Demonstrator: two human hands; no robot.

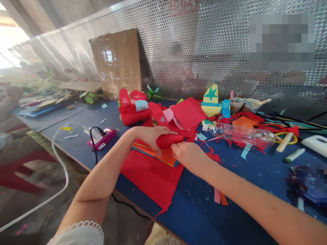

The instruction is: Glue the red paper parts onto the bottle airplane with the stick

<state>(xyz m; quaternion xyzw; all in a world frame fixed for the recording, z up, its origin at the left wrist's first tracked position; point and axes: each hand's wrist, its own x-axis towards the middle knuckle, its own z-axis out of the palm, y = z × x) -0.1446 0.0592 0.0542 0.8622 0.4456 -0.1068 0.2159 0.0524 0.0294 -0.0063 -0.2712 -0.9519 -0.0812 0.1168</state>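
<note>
A piece of red paper, curled or folded over, lies between my two hands. My left hand curves around its left side, with the thumb in front and the fingers along its top. At the right end, my right hand pinches the edge, and its fingertips are partly hidden. Beneath are stacked coloured sheets, with an orange sheet uppermost. A large red sheet extends toward the table's front edge. Just behind my hands lie a red square and a red strip with a silver star.
On the right of the blue table are a clear plastic bottle, paper scraps, a glue stick and a white glue gun. A pink power strip with cables sits left. Cardboard leans against the perforated metal screen.
</note>
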